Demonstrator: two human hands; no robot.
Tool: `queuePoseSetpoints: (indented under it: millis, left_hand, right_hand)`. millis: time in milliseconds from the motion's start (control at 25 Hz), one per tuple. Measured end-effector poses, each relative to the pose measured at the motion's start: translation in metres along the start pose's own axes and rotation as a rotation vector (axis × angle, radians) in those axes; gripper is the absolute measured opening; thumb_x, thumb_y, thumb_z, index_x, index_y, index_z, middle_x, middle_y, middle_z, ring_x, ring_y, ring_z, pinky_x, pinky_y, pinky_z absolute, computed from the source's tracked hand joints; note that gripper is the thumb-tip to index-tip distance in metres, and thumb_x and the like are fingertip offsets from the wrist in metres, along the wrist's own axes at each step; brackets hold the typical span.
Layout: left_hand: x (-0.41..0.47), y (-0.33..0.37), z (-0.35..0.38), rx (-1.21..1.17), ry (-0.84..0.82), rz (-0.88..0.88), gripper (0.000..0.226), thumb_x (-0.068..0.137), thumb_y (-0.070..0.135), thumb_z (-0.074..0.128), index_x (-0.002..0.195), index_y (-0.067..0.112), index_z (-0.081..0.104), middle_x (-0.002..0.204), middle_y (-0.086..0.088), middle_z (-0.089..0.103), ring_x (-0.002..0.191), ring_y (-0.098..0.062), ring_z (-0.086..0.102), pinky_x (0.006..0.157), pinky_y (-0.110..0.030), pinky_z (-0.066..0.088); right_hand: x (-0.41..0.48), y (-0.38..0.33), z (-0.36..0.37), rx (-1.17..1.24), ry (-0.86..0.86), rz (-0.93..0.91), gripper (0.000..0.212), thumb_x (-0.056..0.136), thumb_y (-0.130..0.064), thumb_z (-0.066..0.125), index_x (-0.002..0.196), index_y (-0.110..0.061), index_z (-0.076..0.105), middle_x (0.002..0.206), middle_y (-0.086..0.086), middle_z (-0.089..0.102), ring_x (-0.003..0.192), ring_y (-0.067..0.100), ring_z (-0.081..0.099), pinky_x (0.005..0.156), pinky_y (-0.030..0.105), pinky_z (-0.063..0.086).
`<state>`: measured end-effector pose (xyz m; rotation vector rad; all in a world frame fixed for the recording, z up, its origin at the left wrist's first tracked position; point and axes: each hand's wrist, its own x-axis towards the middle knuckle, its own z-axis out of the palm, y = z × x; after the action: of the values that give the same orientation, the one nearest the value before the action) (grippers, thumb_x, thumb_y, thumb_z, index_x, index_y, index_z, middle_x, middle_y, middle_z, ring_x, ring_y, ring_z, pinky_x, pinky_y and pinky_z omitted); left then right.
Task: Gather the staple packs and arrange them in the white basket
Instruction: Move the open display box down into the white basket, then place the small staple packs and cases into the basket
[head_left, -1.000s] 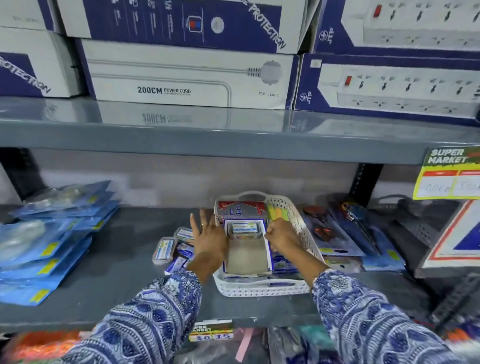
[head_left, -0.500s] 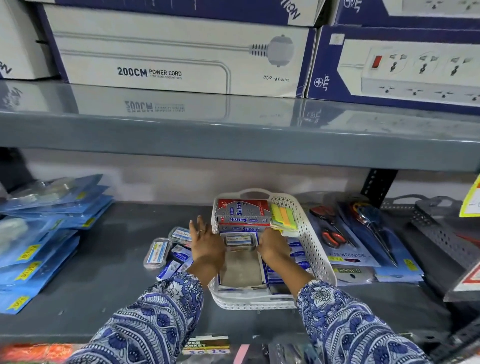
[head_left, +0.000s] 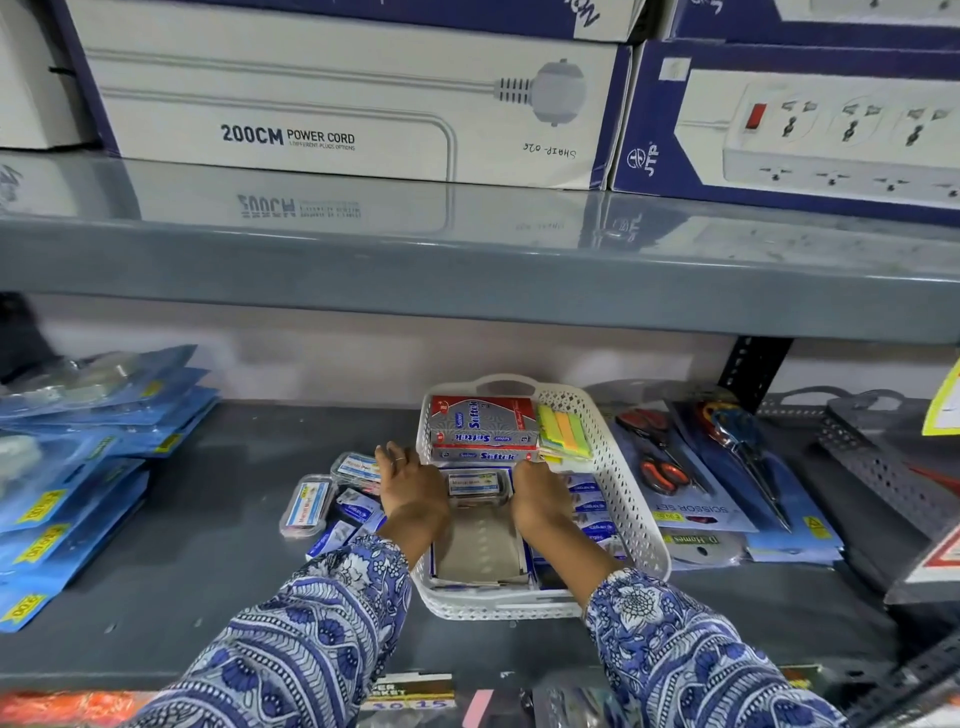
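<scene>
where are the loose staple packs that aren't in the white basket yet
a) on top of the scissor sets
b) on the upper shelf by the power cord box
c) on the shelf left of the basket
c: several small staple packs lie on the grey shelf just left of the white basket, beside the left hand.

Staple packs half gathered, white basket on my lower shelf.

I see the white basket (head_left: 621, 499), perforated plastic with a handle cut-out at its far end, sitting flat on the grey shelf. Inside, one clear staple pack (head_left: 476, 486) lies flat at the middle, with small blue packs (head_left: 589, 512) in a row along the right wall. Outside, just left of the basket, loose staple packs (head_left: 332, 501) lie scattered, some overlapping.
</scene>
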<state>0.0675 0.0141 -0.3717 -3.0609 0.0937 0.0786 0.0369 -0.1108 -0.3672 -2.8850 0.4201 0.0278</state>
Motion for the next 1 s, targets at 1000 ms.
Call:
queuePoseSetpoints:
  millis: [1000]
  left_hand:
    - [-0.022,-0.01,-0.001,-0.267,0.103,0.03,0.064,0.09,0.048,0.046,0.138,0.007,0.034,0.157,-0.016,0.007,0.145,-0.034,-0.007,0.118,-0.048,0.002]
  right_hand:
    - [-0.003,0.003,0.0,0.123,0.001,0.018,0.021,0.091,-0.001,0.05,0.107,0.002,0.064,0.108,0.02,0.067,0.099,0.033,0.065,0.069,0.032,0.046]
